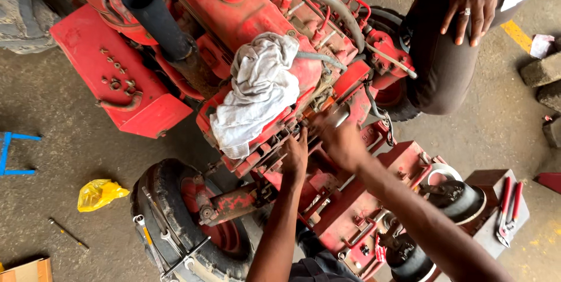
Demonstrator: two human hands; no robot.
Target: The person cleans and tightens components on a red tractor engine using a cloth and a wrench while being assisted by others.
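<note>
I am pressing my left hand flat, fingers spread, on the red engine, while my right hand is closing its grip round a small metal part just above it. A white rag is lying just left of both hands, crowding the spot; spanners are resting on the tyre below, and another person's hand is sitting on a knee well off to the upper right.

Concrete floor carrying the red tractor.
Near the floor's left edge: a yellow bag, a screwdriver, a blue frame; a cardboard box in the bottom-left corner.
</note>
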